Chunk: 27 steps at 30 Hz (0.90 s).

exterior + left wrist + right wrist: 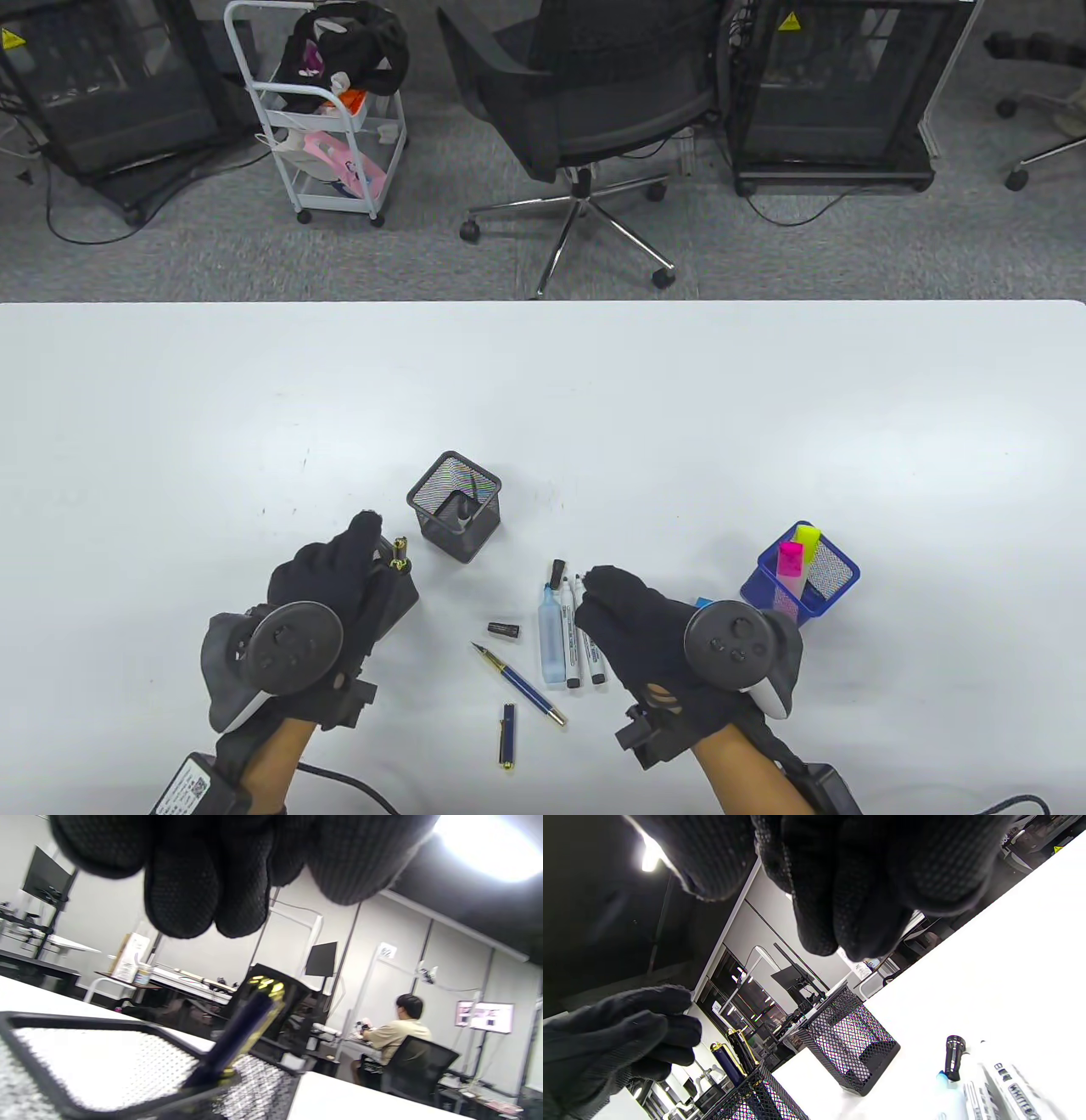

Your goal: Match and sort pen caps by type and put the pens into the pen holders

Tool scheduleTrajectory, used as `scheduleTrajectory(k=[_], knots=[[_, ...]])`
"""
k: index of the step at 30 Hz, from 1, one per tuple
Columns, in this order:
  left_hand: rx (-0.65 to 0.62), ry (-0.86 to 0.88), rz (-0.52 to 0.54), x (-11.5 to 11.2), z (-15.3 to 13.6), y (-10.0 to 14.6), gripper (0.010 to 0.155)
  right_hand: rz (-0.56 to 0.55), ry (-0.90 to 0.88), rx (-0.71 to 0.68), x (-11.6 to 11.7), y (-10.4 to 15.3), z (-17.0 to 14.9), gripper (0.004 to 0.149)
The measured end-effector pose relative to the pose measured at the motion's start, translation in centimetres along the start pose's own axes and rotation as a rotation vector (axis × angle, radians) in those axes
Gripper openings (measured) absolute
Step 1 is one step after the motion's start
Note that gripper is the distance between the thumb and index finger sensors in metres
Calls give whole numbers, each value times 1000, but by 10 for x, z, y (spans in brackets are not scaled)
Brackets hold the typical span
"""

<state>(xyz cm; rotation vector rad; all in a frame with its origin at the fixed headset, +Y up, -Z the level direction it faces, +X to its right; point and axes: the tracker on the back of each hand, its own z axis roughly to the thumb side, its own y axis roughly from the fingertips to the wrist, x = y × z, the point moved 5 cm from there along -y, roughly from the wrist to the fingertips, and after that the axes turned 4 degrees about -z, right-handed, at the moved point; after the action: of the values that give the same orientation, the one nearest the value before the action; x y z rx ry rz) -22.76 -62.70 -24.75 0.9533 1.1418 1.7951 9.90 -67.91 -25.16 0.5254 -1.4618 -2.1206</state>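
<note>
The sorting looks partly done. Near the table's (pixel 543 382) front edge on the left, a black mesh holder (pixel 755 1094) under the left hand (pixel 339 586) already has two dark blue, gold-topped pens (pixel 399 552) standing in it. That hand hovers just above them, fingers loosely curled and gripping nothing that I can see. A second black mesh holder (pixel 456 507), a little further from the front edge, holds one marker, and the blue mesh holder (pixel 800 576) towards the right end holds a pink and a yellow highlighter.

Still loose between the hands lie two whiteboard markers (pixel 584 635) with a pale blue pen beside them, a black cap (pixel 557 573) at their far tips, another black cap (pixel 504 629), an uncapped blue fountain pen (pixel 519 684) and its blue cap (pixel 507 736). The right hand (pixel 632 628) reaches over the markers, fingers bunched; I cannot tell whether it grips one
</note>
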Motion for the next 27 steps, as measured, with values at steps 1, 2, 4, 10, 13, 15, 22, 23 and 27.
scheduleTrajectory(k=[1, 2, 4, 10, 13, 15, 22, 23, 27], knots=[[-29, 16, -3, 0, 6, 2, 62, 4, 6, -1, 1, 0, 0, 55], [-53, 25, -6, 0, 11, 4, 62, 6, 12, -3, 1, 0, 1, 55], [-124, 50, -24, -5, 25, 8, 61, 19, 44, -9, 3, 1, 3, 56], [-237, 62, -154, -33, 45, 11, 59, 91, 228, -28, 17, 4, 17, 59], [-224, 74, -183, -40, 40, 9, 58, 141, 368, -54, 32, 7, 27, 61], [-207, 97, -188, -42, 35, 9, 58, 200, 446, -67, 51, 11, 32, 62], [-182, 109, -186, -40, 26, 9, 57, 394, 769, -98, 121, 26, 32, 62], [-181, 110, -184, -40, 25, 9, 57, 405, 796, -103, 125, 28, 31, 62], [-175, 110, -183, -39, 24, 9, 57, 431, 870, -104, 141, 35, 29, 62]])
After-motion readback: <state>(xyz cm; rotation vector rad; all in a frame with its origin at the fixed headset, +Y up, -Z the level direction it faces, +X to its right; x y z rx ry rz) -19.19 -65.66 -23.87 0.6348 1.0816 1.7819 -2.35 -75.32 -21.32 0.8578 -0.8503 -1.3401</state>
